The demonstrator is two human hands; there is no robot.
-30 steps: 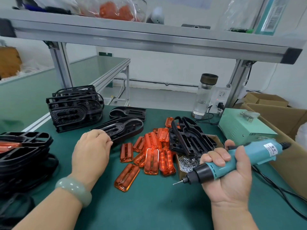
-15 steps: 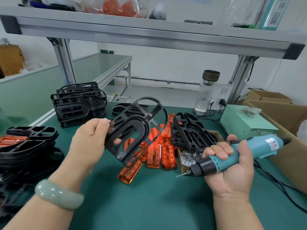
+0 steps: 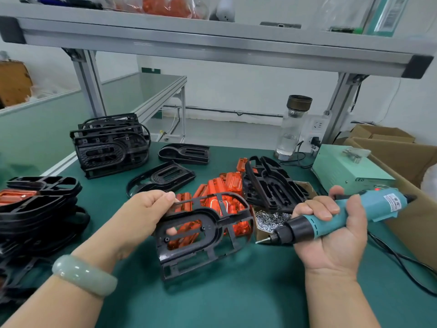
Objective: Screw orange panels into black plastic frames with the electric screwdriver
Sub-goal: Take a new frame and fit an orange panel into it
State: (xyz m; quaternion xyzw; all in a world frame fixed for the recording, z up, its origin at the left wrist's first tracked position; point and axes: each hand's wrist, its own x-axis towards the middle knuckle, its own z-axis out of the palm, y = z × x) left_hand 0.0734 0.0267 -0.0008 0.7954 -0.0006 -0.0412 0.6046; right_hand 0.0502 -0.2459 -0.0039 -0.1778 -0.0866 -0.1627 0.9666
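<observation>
Head view: left hand [image 3: 139, 211] pinches black frame [image 3: 203, 235], long axis running rightward from the fingers [image 3: 169, 197]; orange panels [image 3: 227, 185] just beyond. Right hand [image 3: 331, 240] wraps electric screwdriver [image 3: 369, 207], bit aimed at frame; left nearer panels.

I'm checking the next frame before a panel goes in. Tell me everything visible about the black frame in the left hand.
The black frame looks like glossy moulded plastic: a lattice of ribs around a raised oblong ring with small screw holes, no panel fitted. The left hand pinches its left edge, one fingertip showing through the opening. It is tilted over the green mat; whether it touches is unclear. Orange panels show through its gaps.
</observation>
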